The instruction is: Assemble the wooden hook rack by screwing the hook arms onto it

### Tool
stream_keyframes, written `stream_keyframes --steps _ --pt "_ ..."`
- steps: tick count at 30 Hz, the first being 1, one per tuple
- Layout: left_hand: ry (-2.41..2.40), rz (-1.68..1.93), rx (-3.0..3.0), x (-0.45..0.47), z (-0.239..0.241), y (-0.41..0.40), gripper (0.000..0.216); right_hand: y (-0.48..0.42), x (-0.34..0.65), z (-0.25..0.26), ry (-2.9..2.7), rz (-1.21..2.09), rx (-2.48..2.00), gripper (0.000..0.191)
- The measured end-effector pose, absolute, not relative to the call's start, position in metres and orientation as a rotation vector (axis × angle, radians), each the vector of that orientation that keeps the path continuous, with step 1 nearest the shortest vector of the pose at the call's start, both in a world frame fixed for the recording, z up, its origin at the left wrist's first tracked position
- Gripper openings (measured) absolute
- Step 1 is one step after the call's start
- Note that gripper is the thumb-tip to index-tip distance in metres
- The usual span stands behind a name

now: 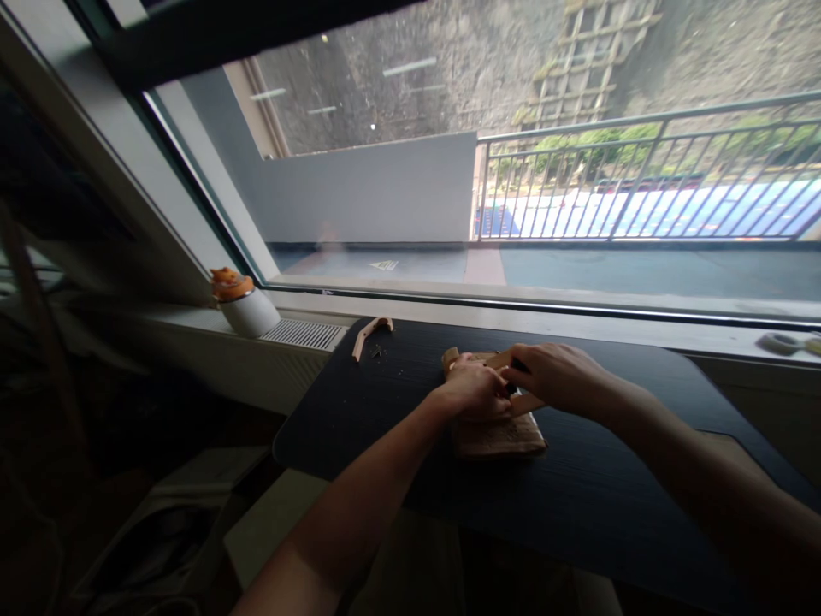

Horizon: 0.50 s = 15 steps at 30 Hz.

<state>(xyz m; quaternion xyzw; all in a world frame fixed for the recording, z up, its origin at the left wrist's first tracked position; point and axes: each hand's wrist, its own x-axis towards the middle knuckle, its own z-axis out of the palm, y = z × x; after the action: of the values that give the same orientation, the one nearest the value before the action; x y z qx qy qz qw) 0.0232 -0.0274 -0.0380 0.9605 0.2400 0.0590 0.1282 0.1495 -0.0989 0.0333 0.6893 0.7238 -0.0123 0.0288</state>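
Note:
A flat wooden board (497,436) lies on the dark table (398,428), with thin wooden pieces on top of it. My left hand (473,390) rests on the board with its fingers curled over the pieces. Touching it from the right, my right hand (557,376) pinches a narrow wooden strip (526,403) above the board. A curved wooden piece (369,333) lies apart at the table's far left corner, with a few small dark bits beside it.
A white pot with an orange lid (242,304) stands on the windowsill at the left, by a vent grille (304,334). A roll of tape (779,342) lies on the sill at the far right. A large window faces a railed balcony.

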Motion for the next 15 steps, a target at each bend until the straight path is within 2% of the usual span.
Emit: stream_keyframes --steps 6,15 --pt "0.731 0.162 2.800 0.023 -0.037 -0.027 0.022 -0.098 0.146 0.030 2.172 0.015 2.190 0.042" --pt "0.723 0.205 2.791 0.022 -0.040 -0.025 0.026 -0.107 0.151 0.042 2.406 -0.210 2.099 0.022"
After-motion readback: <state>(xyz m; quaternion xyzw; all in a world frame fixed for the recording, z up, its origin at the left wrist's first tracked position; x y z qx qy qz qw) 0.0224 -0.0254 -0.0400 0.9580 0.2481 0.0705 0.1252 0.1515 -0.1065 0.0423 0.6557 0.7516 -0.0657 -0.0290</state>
